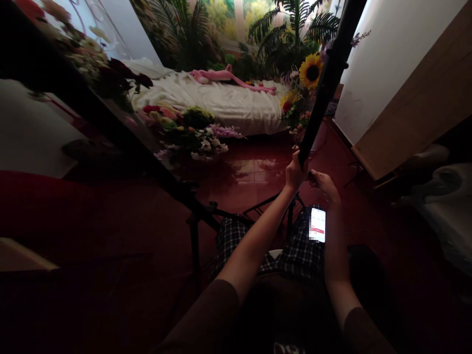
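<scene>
My left hand (pixel 296 172) is wrapped around the lower part of a black stand pole (pixel 326 88), which leans up to the right. Just right of it, my right hand (pixel 323 183) has its fingers pinched at a small dark piece beside the pole, too dim to make out. The stand's thin black legs (pixel 263 201) spread low in front of my knees. On my right thigh, over the checked trousers (pixel 234 241), lies a phone (pixel 319 225) with its screen lit.
Another black stand (pixel 125 150) slants across the left side. Artificial flowers (pixel 206 140) lie before a white-draped platform (pixel 243 110) bearing a pink plush toy (pixel 217 75). A sunflower (pixel 311 71) stands behind the pole. To the right are a wooden panel (pixel 409 98) and a plastic-wrapped pale object (pixel 450 201).
</scene>
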Demonstrator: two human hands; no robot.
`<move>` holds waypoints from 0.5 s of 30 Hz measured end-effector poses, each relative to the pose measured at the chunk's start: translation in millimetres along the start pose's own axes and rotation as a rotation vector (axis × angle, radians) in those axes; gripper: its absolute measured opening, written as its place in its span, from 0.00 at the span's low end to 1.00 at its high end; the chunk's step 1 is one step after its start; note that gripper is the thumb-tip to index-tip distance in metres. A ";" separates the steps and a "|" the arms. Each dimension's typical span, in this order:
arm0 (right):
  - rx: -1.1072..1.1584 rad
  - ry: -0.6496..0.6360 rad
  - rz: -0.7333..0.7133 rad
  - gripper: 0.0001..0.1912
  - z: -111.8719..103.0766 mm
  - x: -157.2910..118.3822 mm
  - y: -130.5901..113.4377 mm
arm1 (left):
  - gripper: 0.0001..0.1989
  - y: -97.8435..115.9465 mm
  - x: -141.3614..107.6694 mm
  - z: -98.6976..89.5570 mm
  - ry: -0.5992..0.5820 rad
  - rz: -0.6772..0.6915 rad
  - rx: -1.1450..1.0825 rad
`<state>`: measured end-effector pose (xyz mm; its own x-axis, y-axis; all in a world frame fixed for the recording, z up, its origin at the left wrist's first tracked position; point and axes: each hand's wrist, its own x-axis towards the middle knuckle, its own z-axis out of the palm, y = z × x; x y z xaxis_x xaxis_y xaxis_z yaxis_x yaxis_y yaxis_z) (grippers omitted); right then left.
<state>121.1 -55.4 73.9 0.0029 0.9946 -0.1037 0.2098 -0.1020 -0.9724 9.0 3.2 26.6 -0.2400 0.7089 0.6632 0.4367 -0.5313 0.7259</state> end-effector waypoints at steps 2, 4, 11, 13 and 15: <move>0.005 -0.022 -0.005 0.19 -2.5 -2.2 -2.9 | 0.22 1.3 0.7 -1.2 -0.006 -0.002 0.002; -0.008 -0.043 -0.043 0.16 -4.8 -3.2 -3.2 | 0.22 2.5 1.2 -2.2 -0.002 0.000 0.002; -0.258 0.078 -0.334 0.12 -7.9 -3.3 10.2 | 0.21 1.7 0.1 -3.6 -0.023 -0.016 0.023; -0.390 0.161 -0.446 0.10 -6.4 -3.5 13.3 | 0.21 1.0 -0.3 -3.5 -0.032 -0.028 0.023; -0.513 0.230 -0.539 0.08 -4.5 -2.9 14.7 | 0.21 0.8 -0.5 -3.2 -0.034 -0.035 0.023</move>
<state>128.5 -59.7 60.9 -0.0371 0.8891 0.4561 0.6659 0.3624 -0.6522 6.7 1.0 27.4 -0.2262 0.7423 0.6307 0.4483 -0.4955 0.7440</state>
